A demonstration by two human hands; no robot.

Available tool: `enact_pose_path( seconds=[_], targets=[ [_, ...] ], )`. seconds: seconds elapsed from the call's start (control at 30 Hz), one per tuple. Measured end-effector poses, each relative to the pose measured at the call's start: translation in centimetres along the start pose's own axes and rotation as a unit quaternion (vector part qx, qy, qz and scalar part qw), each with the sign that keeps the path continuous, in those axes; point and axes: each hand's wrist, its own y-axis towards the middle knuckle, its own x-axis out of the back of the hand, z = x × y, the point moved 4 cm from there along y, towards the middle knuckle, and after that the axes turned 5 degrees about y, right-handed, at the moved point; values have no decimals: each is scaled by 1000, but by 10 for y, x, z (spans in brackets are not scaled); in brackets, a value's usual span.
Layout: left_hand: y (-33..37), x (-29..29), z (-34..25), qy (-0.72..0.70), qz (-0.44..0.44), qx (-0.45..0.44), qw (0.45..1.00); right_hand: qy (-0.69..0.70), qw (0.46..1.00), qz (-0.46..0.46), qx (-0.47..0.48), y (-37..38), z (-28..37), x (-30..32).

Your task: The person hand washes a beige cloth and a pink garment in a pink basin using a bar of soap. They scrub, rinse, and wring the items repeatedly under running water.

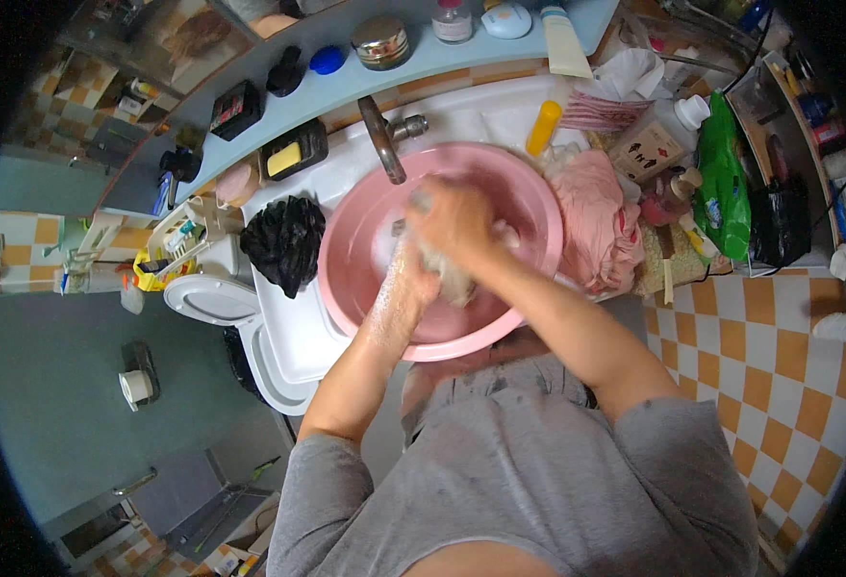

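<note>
Both hands work over a pink basin set on the white sink. A pale, wet cloth is bunched between them, its lower end hanging toward the basin floor. My left hand grips the cloth from below, with suds on the wrist and forearm. Over it, my right hand is closed on the upper part of the cloth, a little smeared by motion. White foam and soapy water show in the basin beside the left wrist. The fingers partly hide the cloth.
A metal faucet reaches over the basin's back rim. A black plastic bag lies left; pink cloth lies right, near a white bottle and a yellow tube. Yellow soap sits behind, below a shelf of toiletries.
</note>
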Motion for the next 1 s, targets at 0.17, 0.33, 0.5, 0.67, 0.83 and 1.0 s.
enact_pose_path(
  seconds=[0.17,0.33,0.5,0.67,0.83,1.0],
  targets=[
    [3,-14,-6,27,-16,29,999,-15,976,-78,204,-50,26,-14],
    [-2,-12,-10,49,-60,-32,996,-2,986,-123,116,-18,4,3],
    [14,-8,-13,47,-2,-57,997,299,952,59,16,5,-41,7],
    [32,14,-17,158,2,-9,987,97,995,0,24,-35,-15,1],
    [45,45,-37,52,261,-31,963,121,969,114,183,-106,53,-22],
    [26,-3,-9,93,75,-25,992,-26,999,-28,35,-23,2,-13]
  ],
)
